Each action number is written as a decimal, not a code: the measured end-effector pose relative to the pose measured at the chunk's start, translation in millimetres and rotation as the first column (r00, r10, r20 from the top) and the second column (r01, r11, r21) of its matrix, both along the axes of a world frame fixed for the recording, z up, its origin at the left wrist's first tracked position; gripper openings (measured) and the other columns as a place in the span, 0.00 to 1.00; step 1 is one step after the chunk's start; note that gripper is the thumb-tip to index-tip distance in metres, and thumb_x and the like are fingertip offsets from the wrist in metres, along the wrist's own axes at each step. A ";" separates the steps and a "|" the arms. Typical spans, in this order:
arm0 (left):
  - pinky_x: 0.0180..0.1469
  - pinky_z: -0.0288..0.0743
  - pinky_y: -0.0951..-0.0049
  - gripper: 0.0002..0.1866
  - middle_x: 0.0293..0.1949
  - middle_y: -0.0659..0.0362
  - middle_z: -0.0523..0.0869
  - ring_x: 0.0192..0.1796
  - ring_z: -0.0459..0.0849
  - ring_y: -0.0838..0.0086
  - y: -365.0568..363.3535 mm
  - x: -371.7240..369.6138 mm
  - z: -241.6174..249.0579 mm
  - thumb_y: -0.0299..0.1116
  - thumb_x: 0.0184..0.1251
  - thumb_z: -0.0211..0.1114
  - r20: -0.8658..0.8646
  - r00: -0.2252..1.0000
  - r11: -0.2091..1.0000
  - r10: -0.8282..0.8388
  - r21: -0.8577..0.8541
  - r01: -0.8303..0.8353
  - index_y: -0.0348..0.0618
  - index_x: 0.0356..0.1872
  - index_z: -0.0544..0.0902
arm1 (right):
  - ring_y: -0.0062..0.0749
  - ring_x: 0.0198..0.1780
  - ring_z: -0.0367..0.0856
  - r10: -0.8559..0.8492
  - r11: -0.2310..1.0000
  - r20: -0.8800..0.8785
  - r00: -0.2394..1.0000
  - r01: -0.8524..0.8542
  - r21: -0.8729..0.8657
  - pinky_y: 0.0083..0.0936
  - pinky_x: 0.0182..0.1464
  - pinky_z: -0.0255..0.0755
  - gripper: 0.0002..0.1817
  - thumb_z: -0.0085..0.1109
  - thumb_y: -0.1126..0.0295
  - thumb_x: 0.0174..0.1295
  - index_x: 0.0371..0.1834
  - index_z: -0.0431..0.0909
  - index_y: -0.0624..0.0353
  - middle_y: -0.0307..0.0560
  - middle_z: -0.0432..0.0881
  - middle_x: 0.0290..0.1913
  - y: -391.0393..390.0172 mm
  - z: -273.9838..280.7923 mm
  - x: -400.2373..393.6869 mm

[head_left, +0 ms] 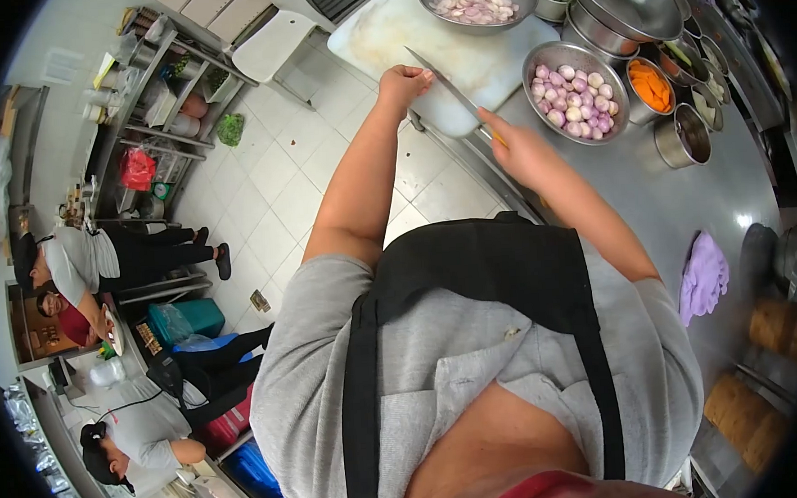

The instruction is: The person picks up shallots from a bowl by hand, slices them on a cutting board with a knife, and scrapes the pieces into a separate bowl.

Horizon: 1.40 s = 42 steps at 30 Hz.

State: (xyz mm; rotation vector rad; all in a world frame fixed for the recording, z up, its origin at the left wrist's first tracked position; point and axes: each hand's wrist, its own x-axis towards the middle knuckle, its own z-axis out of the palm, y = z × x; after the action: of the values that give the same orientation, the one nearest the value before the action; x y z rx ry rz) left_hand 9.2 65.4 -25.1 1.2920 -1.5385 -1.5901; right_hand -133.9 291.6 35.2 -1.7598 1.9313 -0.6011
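Right fingers (489,118) clasp the knife (447,84); left fingers (423,79) curl near its blade, their hold unclear. Best tuck those tips clear of the edge, working over the cutting board (488,62) beyond.

Heather-grey knit shirt (423,365) covered upper body: short loose sleeves (303,317), open neckline (520,392), stitched seams down front. Small pale spot (512,333) on chest, button or stain; I couldn't tell from my distant end. Black cloth apron (489,253) lay over shirt: sagging edge, flat wide straps (360,422). Left hand (401,86), right hand (521,152) bare.
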 end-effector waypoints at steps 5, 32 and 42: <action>0.41 0.78 0.76 0.13 0.35 0.57 0.85 0.38 0.83 0.74 1.3 1.1 0.3 0.31 0.59 0.70 -0.006 1.000 0.999 -0.018 0.028 0.019 0.33 0.39 0.79 | 0.54 0.28 0.76 0.009 0.998 0.024 1.000 -0.007 -0.062 0.43 0.33 0.68 0.29 0.50 0.71 0.63 0.70 0.60 0.45 0.63 0.76 0.26 40.2 14.8 -3.9; 0.42 0.79 0.77 0.15 0.36 0.55 0.85 0.37 0.83 0.74 3.4 0.3 5.2 0.31 0.60 0.69 -0.011 1.000 1.000 -0.007 0.004 0.007 0.31 0.42 0.79 | 0.54 0.31 0.78 0.016 0.999 0.046 0.999 -0.015 -0.030 0.44 0.35 0.70 0.29 0.50 0.70 0.62 0.69 0.61 0.48 0.63 0.78 0.29 41.2 25.8 -5.9; 0.39 0.80 0.78 0.12 0.34 0.55 0.84 0.36 0.84 0.75 2.1 -1.8 1.2 0.27 0.59 0.69 -0.016 1.000 1.000 -0.002 -0.011 0.002 0.31 0.40 0.78 | 0.49 0.24 0.75 0.004 1.000 0.036 0.999 -0.005 0.027 0.38 0.32 0.69 0.31 0.49 0.70 0.62 0.71 0.59 0.42 0.61 0.77 0.25 -1.2 -7.9 -6.5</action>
State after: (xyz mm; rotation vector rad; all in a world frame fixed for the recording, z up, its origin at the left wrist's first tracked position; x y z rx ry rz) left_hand 7.5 67.4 -23.9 1.2696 -1.5373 -1.5869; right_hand -140.4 290.4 27.4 -1.7251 1.9026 -0.5982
